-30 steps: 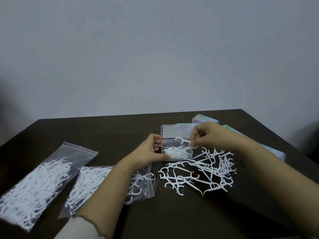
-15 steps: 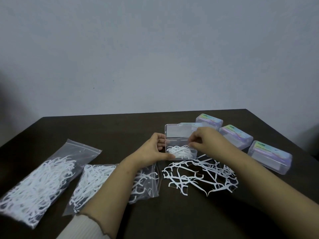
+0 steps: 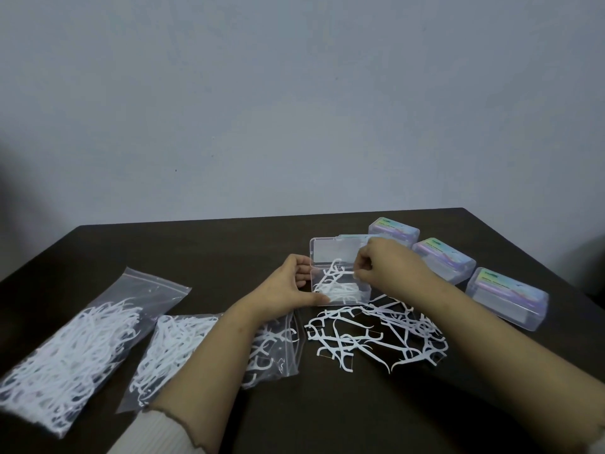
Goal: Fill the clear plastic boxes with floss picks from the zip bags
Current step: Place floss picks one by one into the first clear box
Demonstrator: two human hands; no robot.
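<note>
An open clear plastic box (image 3: 362, 295) stands mid-table with its lid (image 3: 330, 251) raised behind it and several white floss picks inside. My left hand (image 3: 285, 284) grips the box's left end. Over the box's right side my right hand (image 3: 383, 267) pinches a floss pick (image 3: 337, 271), its head pointing left above the opening. Loose floss picks (image 3: 373, 335) are strewn on the table just in front of the box. Two zip bags of picks lie to the left: one far left (image 3: 75, 348), one (image 3: 183, 342) partly under my left forearm.
Three closed clear boxes with coloured labels sit in a row at the right: (image 3: 393, 231), (image 3: 442, 258), (image 3: 505, 294). The dark table (image 3: 327, 411) ends at a grey wall behind and drops off at the right corner.
My right hand dipped to the box half a second ago and now holds a pick over the opening. The view has shifted, bringing the three closed boxes into sight.
</note>
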